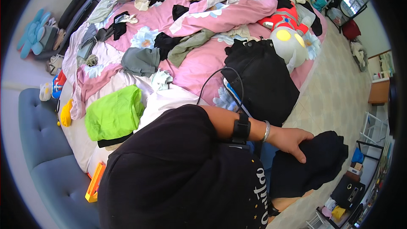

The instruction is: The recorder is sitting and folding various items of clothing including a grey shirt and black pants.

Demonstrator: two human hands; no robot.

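Note:
My left hand (pixel 294 141), with a silver bracelet and a black wrist strap, has its thumb and fingers on a folded black cloth garment (pixel 310 165) and grips its upper left part. My right forearm (pixel 286 202) reaches under the garment's lower edge; the right hand is mostly hidden beneath the cloth. A large black garment with snap buttons (pixel 260 79) lies on the bed's edge beside my left arm, a black cable (pixel 219 69) looping next to it. On the bed behind me lies a folded lime-green garment (pixel 113 113) on top of darker folded cloth.
The bed's pink floral bedding (pixel 184 70) holds grey shorts (pixel 141 61), an olive garment (pixel 190 46) and other scattered clothes. A red and grey plush figure (pixel 287 38) lies near the bed's edge. Tiled floor (pixel 330 95) runs beside it; a black metal rack (pixel 370 144) with boxes stands to the right.

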